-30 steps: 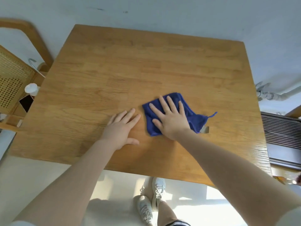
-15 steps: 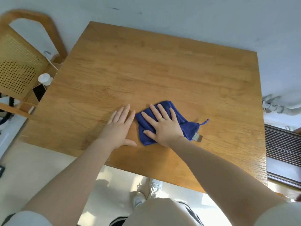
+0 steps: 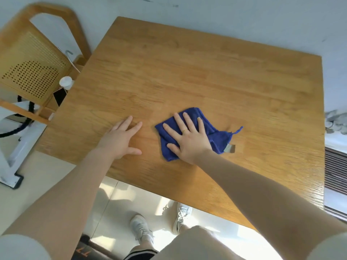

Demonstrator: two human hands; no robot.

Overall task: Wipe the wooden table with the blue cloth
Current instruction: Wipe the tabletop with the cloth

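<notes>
**Flat palm pressing a blue cloth on a wooden table**

A large wooden table (image 3: 187,72) fills most of the head camera's view, and its top is bare apart from the cloth and two hands. To wipe it well, the person would best keep the whole palm pressing down evenly and sweep in overlapping passes out to the edges, since most of the surface lies well away from the cloth.

Both bare forearms reach forward from the near edge. The blue cloth (image 3: 210,134), bunched into a loose pad, lies right of centre near the front. The right hand (image 3: 187,137) rests flat on top of it, fingers spread wide and straight, pinning rather than gripping. The left hand (image 3: 122,139) lies just beside it on bare wood, fingers likewise splayed and holding nothing, probably bracing.
</notes>
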